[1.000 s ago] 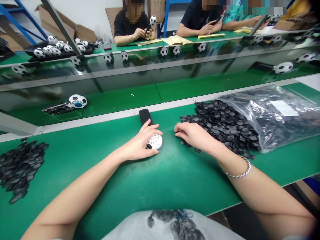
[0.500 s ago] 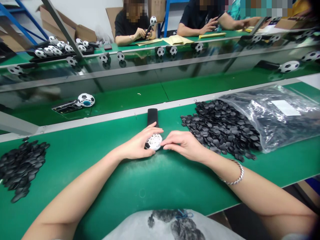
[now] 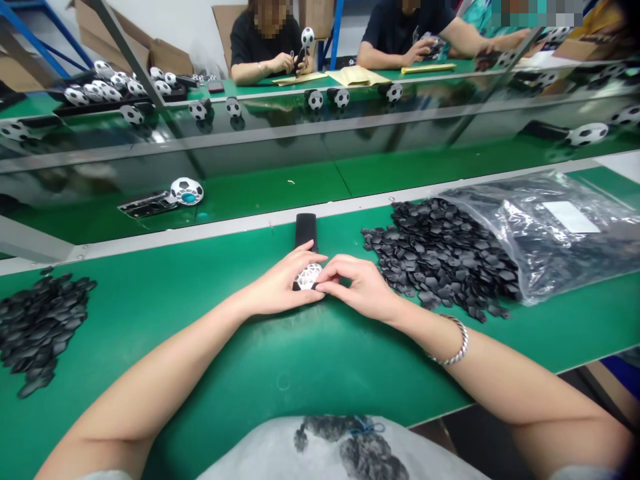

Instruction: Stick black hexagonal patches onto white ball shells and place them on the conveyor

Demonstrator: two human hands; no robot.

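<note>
Head view: mid-frame, the left hand (image 3: pixel 274 287) curls its grip around a football-patterned ball (image 3: pixel 308 275) on the green counter (image 3: pixel 250 373); the right hand (image 3: pixel 364 288), grip narrow, touches the ball's right edge (whether it pinches anything, I cannot tell). Black pieces (image 3: pixel 450 260) lie heaped right of centre.

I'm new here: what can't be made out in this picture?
All in the head view:
Whether the right hand pinches anything: its fingers hide it.
Whether the ball joins the black bar: the left hand covers the spot.
Any print on the label: too small.
Right end of the bag, outer side of the left black pile: cut off by the picture's edges.
</note>
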